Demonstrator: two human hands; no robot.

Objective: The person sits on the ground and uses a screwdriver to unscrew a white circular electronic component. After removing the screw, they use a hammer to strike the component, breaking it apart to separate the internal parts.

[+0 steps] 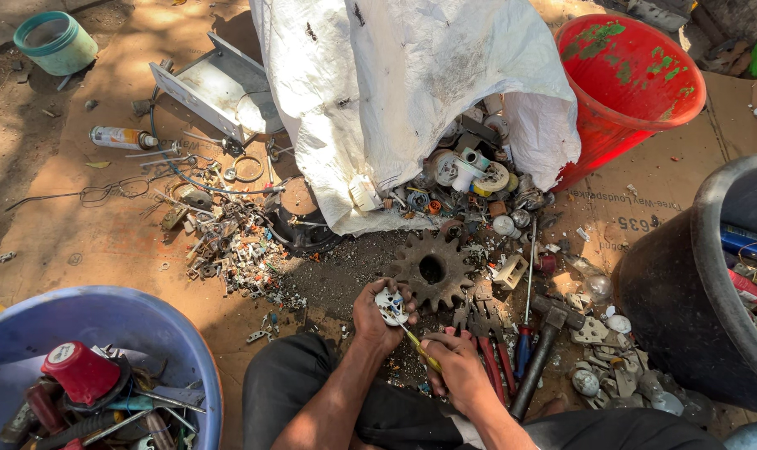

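Seen from above, a person is sitting on brown cardboard sheets (103, 242) covering the ground, knees showing at the bottom of the frame. A large white woven sack (395, 92) is spilling scrap electrical parts down the upper middle, probably tipped open so its contents are lying within reach. Tubs are ringing the spot, seemingly for sorting: a red bucket (637, 83) at the upper right, a black tub (687, 283) at the right edge, a blue tub (112, 333) of mixed metal and plastic at the lower left. A rusty toothed gear (433, 268) is lying at centre, with a hammer (549, 346) and red-handled pliers (488, 342) just to its right. Below the gear, the left hand (378, 317) is cupping a small round white plastic fitting (391, 307), fingers curled around its rim to steady it, face up. The right hand (455, 371) is gripping a yellow-handled screwdriver (418, 346), fingers closed on the handle, its tip pressing into the fitting.
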